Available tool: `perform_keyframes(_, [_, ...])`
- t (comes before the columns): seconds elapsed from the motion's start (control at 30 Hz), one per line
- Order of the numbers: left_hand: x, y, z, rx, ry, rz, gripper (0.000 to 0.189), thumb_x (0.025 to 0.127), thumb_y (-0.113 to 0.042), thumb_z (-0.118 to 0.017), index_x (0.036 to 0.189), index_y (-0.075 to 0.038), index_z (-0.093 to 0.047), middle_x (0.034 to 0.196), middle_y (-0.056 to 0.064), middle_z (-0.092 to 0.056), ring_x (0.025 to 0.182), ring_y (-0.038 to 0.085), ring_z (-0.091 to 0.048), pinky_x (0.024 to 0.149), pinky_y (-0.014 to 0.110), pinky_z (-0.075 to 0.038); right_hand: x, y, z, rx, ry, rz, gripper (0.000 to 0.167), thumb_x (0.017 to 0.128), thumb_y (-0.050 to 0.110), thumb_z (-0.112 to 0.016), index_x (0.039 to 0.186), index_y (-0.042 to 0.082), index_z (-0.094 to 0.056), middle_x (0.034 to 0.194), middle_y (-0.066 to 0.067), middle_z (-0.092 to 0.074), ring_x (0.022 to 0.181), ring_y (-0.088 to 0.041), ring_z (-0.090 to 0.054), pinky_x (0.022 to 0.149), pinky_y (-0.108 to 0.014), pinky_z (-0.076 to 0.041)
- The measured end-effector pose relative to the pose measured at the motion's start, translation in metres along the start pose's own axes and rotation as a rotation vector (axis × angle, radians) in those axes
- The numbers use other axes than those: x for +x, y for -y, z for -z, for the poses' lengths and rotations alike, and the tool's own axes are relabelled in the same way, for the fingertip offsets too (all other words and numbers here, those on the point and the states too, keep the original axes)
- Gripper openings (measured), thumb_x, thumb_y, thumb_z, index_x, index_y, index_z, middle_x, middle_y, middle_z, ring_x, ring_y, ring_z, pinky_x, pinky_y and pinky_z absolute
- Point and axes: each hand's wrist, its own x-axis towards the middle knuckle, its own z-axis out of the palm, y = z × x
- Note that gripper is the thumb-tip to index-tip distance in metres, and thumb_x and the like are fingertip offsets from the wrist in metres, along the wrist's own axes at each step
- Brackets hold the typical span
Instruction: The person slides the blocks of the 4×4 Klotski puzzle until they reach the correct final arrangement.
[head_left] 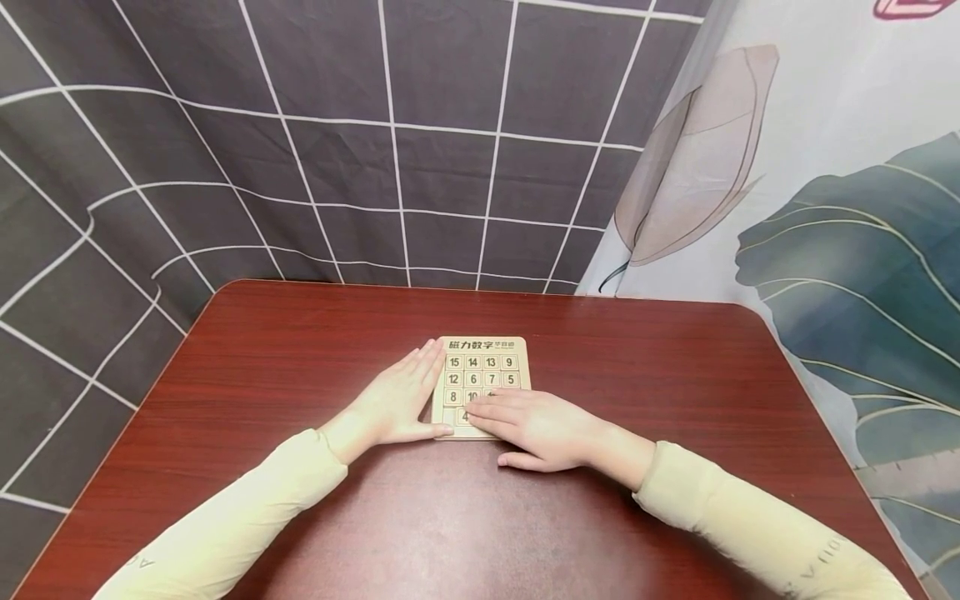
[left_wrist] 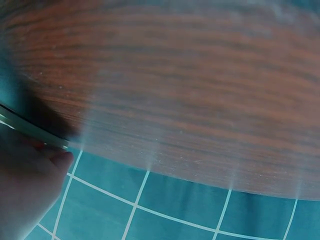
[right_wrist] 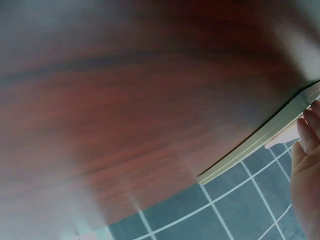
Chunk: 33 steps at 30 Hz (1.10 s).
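A pale yellow number sliding puzzle lies flat on the table, with dark Chinese lettering along its top and square number tiles in rows below. My left hand rests at its left side, fingers straight along that edge and thumb at the lower left corner. From the right, my right hand reaches over the lower tiles with extended fingers, its fingertips near the 4 and 10 tiles. It hides the lower right tiles. A gap shows left of the 4. In the right wrist view, the puzzle's edge runs beside the fingers.
The reddish-brown wooden table extends around the puzzle on every side. Behind it hangs a dark grey cloth with a white grid. A pale curtain with large leaf shapes hangs at the right.
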Motion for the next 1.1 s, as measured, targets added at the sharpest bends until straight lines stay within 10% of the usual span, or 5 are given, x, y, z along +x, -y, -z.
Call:
perform_keyframes(0.4, [-0.001, -0.001, 0.000, 0.004, -0.014, -0.004, 0.114, 0.093, -0.072, -0.061, 0.161, 0.013, -0.028, 0.172, 0.030, -0.025, 0.162, 0.040, -0.028, 0.134, 0.047, -0.030, 0.017, 0.006, 0.003, 0.024, 0.025, -0.003, 0.067, 0.104, 0.042, -0.063, 0.156, 0.001, -0.050, 0.160, -0.011, -0.055, 0.150, -0.026, -0.052, 0.126, -0.043, -0.044])
perform_keyframes(1.1, [0.000, -0.001, 0.002, -0.029, 0.009, 0.010, 0.113, 0.093, -0.070, -0.063, 0.162, 0.013, -0.028, 0.173, 0.030, -0.024, 0.163, 0.040, -0.026, 0.134, 0.047, -0.029, -0.032, 0.001, 0.006, 0.000, -0.021, -0.064, 0.064, 0.101, 0.040, -0.070, 0.151, 0.003, -0.057, 0.156, -0.011, -0.060, 0.147, -0.024, -0.056, 0.123, -0.044, -0.047])
